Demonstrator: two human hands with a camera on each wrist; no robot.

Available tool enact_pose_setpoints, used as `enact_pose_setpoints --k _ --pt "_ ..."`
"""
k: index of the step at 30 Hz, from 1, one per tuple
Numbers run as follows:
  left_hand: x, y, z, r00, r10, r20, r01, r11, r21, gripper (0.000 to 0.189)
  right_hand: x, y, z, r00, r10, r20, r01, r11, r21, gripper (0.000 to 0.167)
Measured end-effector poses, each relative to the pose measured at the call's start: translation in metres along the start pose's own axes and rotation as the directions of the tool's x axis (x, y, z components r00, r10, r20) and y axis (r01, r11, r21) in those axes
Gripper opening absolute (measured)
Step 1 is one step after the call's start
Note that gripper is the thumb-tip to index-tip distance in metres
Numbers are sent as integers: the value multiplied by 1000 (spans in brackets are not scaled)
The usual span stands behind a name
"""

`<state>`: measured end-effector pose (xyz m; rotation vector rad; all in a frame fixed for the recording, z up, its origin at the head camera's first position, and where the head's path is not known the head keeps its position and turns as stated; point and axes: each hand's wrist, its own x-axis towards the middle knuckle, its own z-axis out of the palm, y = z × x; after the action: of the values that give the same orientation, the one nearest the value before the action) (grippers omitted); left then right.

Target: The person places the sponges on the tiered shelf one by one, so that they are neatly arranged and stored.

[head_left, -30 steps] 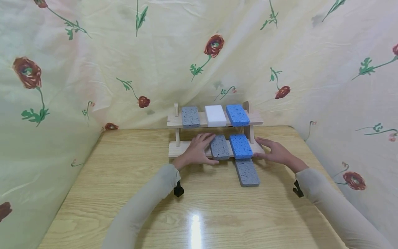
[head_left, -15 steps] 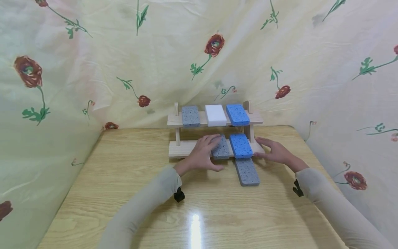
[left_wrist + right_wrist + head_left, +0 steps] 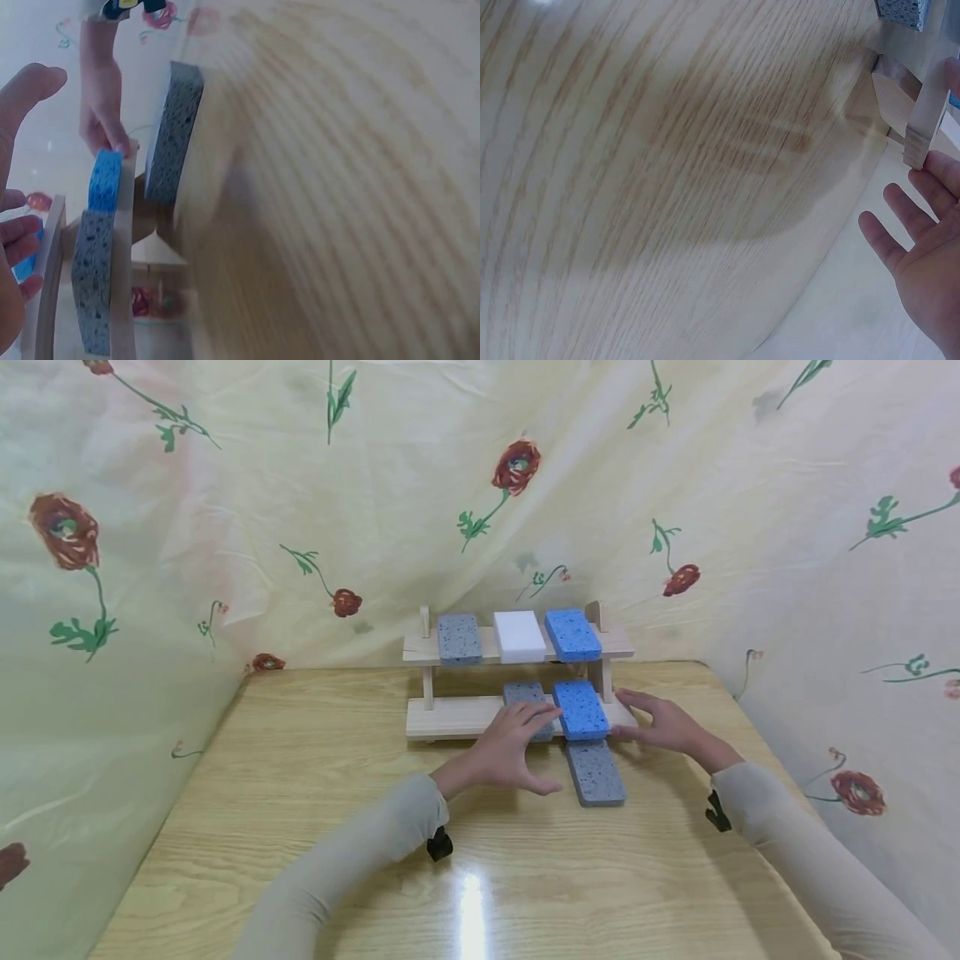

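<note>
A grey speckled sponge (image 3: 527, 693) and a blue sponge (image 3: 581, 710) lie side by side on the lower board of a small wooden shelf (image 3: 442, 717). My left hand (image 3: 510, 750), thumb and fingers spread apart, hovers in front of the grey sponge and partly covers it in the head view. Nothing is in that hand. At the shelf's right end, my right hand (image 3: 663, 725) holds the lower board between thumb and index finger; its other fingers (image 3: 881, 236) stretch out freely. Another grey sponge (image 3: 597, 774) lies on the table, just below the blue one.
On the upper board sit a grey sponge (image 3: 460, 639), a white sponge (image 3: 520, 637) and a blue sponge (image 3: 573, 636). The wood-grain table (image 3: 315, 752) reaches back to a flower-printed cloth (image 3: 420, 510). A black wrist device (image 3: 439, 843) hangs at my left sleeve.
My left hand has moved away from the lower grey sponge, rightward and toward me. That sponge's left side now shows. The right hand has stayed at the shelf's end.
</note>
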<state>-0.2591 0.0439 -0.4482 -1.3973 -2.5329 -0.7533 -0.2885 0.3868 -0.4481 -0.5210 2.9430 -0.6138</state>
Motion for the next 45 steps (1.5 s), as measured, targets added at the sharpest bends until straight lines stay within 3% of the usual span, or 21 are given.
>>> enact_pose_setpoints --k 7,15,25,35,45 --pt "-1 9 9 999 41 22 -41 999 3 107 0 0 1 1000 4 5 -4 1000 -9 83" --pt "-3 14 22 997 12 81 -14 1000 27 107 1 4 2 999 -33 -28 32 999 -8 82" --pt "-6 17 31 998 30 51 -32 998 47 106 2 2 3 999 -35 -37 35 999 -10 84" --pt "-8 24 38 995 27 96 -33 998 60 106 1 1 3 1000 -15 -21 15 1000 -17 82" --pt "-7 22 51 990 4 141 -19 995 102 105 0 1 2 999 -37 -30 37 999 -6 81"
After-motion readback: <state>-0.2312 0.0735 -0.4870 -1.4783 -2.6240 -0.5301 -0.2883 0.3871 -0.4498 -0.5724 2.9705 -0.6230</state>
